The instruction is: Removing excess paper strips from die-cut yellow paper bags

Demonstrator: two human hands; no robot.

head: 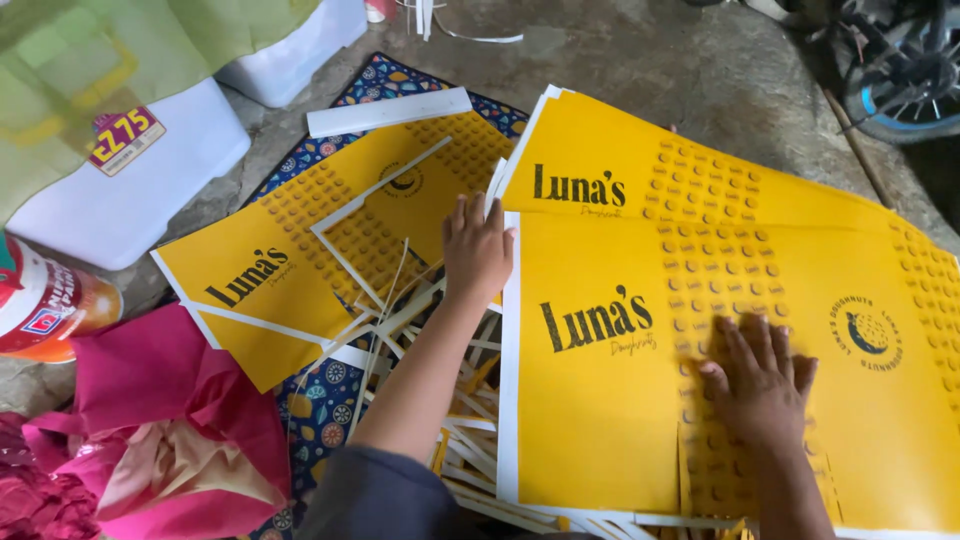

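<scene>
Head view: a big yellow sheet point(600, 400) of printed card lies flat on the floor, topping a stack. The right hand point(762, 385) presses on it with fingers spread and flat, gripping nothing, near the sheet's lower middle. The left hand point(477, 245) rests at the sheet's left white edge, fingers together and slightly bent, tips on the card; whether it pinches the edge I cannot tell. Left of the sheet lie another yellow sheet point(260, 275), white trim strips point(400, 320) on a patterned mat point(325, 410), and pink cloth point(170, 420) further left. The step looks like steadying or squaring the sheet; any lift would need a firm edge grip first.
</scene>
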